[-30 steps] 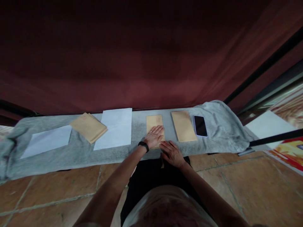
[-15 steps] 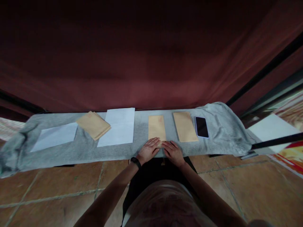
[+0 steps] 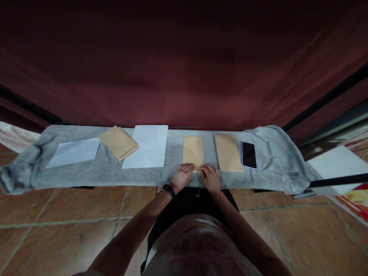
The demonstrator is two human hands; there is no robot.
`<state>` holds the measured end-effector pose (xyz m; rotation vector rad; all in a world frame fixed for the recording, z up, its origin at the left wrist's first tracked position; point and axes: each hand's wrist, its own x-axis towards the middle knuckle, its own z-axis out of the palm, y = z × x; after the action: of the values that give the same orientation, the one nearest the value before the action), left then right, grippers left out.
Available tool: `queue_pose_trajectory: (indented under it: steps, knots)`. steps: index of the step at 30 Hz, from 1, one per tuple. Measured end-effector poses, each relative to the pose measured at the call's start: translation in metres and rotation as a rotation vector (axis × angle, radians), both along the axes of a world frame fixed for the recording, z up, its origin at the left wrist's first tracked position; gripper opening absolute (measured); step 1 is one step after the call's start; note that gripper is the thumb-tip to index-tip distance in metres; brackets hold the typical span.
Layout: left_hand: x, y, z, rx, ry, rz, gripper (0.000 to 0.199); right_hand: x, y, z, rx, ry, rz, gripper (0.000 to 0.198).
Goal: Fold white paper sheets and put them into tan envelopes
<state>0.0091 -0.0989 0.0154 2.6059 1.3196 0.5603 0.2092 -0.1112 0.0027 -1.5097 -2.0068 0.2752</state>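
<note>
Since a second ago the left hand (image 3: 182, 178) has drawn back from the middle of the brown envelope (image 3: 192, 148), where it lay flat, to the near end, level with the right hand (image 3: 211, 178); the right hand has stayed by that same end. Both forearms now reach forward from the body and converge, the left forearm (image 3: 137, 224) slanting in from one side, a dark band (image 3: 169, 190) at its wrist, and the right forearm (image 3: 244, 230) from the other. The hands are palm down, backs upward, with a small gap between their fingertips. The fingers (image 3: 187, 167) of each hand lie together, slightly bent, touching the envelope's near edge at its two corners; whether the thumbs clamp the paper from below cannot be told, since they are hidden. The envelope lies flat on the grey cloth (image 3: 175, 153) covering the counter, its long sides pointing away from the person, a small red print near its far right corner. Just beside it on the right is a pile of envelopes (image 3: 228, 152), next to a phone (image 3: 248, 155). On the left lie a white sheet (image 3: 149, 145), more brown envelopes (image 3: 117, 142) overlapping it, and another white paper (image 3: 74, 152).
</note>
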Motion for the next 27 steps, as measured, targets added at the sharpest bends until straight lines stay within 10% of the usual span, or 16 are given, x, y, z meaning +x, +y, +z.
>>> queue_pose_trajectory:
  steps: [19,27]
  knots:
    - [-0.005,-0.045,-0.001,0.046,0.116,0.104,0.048,0.001,-0.041,0.0,0.094,-0.271,0.143,0.044]
    - [0.042,-0.01,-0.005,-0.046,0.128,0.11,0.061,-0.001,-0.046,-0.007,0.139,-0.299,0.134,0.042]
